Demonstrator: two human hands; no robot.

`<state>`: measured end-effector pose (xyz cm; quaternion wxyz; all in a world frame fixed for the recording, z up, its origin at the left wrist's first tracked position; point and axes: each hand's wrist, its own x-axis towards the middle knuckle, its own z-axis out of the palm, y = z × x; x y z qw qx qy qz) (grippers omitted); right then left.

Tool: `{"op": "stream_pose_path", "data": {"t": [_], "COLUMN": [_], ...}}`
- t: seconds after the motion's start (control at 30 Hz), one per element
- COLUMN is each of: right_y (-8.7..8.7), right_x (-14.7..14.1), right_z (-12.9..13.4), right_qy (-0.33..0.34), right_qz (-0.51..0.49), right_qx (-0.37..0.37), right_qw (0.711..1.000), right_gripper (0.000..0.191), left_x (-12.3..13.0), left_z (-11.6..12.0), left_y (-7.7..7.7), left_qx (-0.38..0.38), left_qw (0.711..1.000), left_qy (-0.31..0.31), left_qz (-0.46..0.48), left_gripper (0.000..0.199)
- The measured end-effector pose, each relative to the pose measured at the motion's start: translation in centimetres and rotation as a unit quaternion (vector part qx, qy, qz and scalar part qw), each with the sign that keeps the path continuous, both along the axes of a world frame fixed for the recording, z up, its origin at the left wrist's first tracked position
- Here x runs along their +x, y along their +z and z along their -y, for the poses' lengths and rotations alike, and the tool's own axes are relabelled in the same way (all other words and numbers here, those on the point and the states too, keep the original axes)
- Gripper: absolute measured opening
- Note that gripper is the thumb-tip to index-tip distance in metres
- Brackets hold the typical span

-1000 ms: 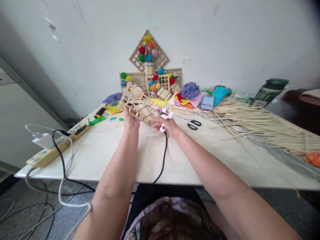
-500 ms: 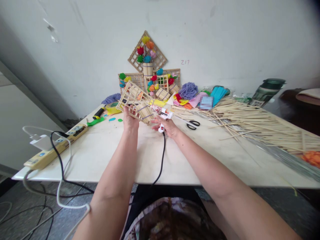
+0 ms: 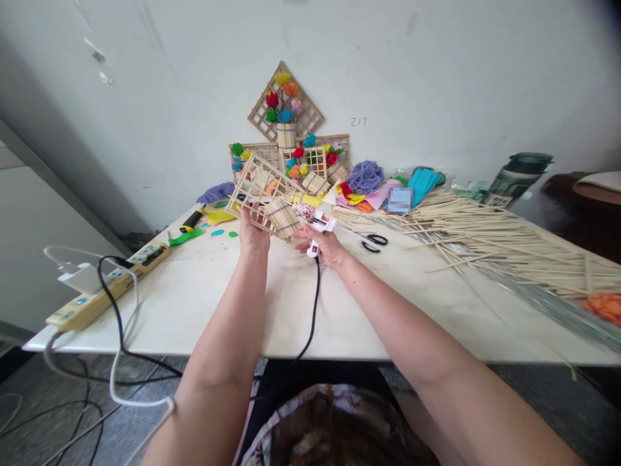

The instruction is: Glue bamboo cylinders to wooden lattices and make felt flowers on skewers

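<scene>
My left hand (image 3: 255, 233) is closed on a small wooden stick lattice (image 3: 246, 188), raised above the table and tilted. A bundle of short sticks tied with purple yarn (image 3: 282, 219) sits on the lattice's lower right. In my right hand (image 3: 324, 246) is a white hot glue gun (image 3: 314, 250) with a speckled front part; its nozzle is close to the stick bundle. Whether the nozzle touches the bundle I cannot tell. From the gun's handle a black cord hangs down over the table edge. Behind stand finished-looking lattices with felt flowers (image 3: 285, 97) against the wall.
A power strip (image 3: 109, 288) with cords lies along the table's left side. Black-handled scissors (image 3: 374, 243) lie right of my hands. Many loose wooden sticks (image 3: 504, 236) cover the right side. Purple yarn (image 3: 365, 177), felt pieces and a dark green bottle (image 3: 521, 178) stand toward the back.
Almost nothing differs. The lattice is tilted very slightly differently in my left hand, and the glue gun stays beside the stick bundle.
</scene>
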<state>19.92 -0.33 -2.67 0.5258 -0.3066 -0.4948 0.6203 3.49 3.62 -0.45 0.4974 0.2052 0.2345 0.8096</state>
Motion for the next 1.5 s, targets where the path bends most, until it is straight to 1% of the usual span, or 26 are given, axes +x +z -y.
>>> {"op": "stream_pose_path", "data": {"t": [0.3,0.4,0.47,0.67,0.77,0.83,0.97,1.07,1.13,1.23,1.27,1.37,1.5], "right_y": [-0.2,-0.3,-0.2,0.2,0.3,0.3,0.0,-0.5,-0.8,-0.9,-1.0,-1.3,-2.1], "right_x": [0.0,0.1,0.3,0.6,0.7,0.8,0.9,0.9,1.0,1.1,1.2,1.4,1.7], "right_z": [-0.1,-0.3,-0.4,-1.1,-1.3,-1.3,-1.3,-1.7,-2.0,-2.3,-2.4,-2.7,-3.3], "right_qy": [0.015,0.002,-0.025,-0.158,-0.199,-0.211,-0.207,-0.199,-0.199,-0.194,-0.19,-0.185,-0.194], "right_qz": [-0.004,-0.004,-0.01,-0.066,-0.039,-0.012,0.028,0.043,0.061,0.087,0.093,0.114,0.16], "right_qx": [0.02,0.019,0.014,0.009,-0.019,-0.041,-0.069,-0.066,-0.058,-0.053,-0.055,-0.051,-0.012], "right_qw": [1.0,1.0,1.0,0.985,0.979,0.977,0.976,0.977,0.976,0.976,0.976,0.975,0.968], "right_gripper": [0.047,0.044,0.042,0.037,0.033,0.031,0.03,0.028,0.023,0.011,0.01,0.018,0.024], "left_x": [-0.7,-1.3,-1.7,-2.9,-3.3,-3.4,-3.4,-3.3,-3.3,-3.5,-3.6,-3.8,-3.8], "left_z": [-0.1,-0.1,-0.1,-0.1,-0.2,-0.1,0.0,0.2,0.3,0.3,0.3,0.4,0.6], "left_y": [0.0,-0.1,-0.3,-0.8,-0.9,-1.0,-0.9,-0.7,-0.8,-0.9,-1.0,-1.2,-1.1], "left_qx": [0.018,0.024,0.027,0.044,0.05,0.047,0.049,0.048,0.045,0.048,0.05,0.058,0.064], "left_qw": [1.0,1.0,0.999,0.999,0.997,0.997,0.996,0.995,0.995,0.995,0.995,0.995,0.993], "left_qy": [-0.005,-0.009,-0.011,-0.01,-0.013,-0.009,-0.012,-0.02,-0.022,-0.022,-0.023,-0.029,-0.027], "left_qz": [0.002,0.007,0.014,0.025,0.049,0.066,0.08,0.087,0.091,0.087,0.084,0.081,0.094], "left_gripper": [0.026,0.029,0.031,0.034,0.035,0.035,0.034,0.035,0.036,0.038,0.038,0.038,0.037]}}
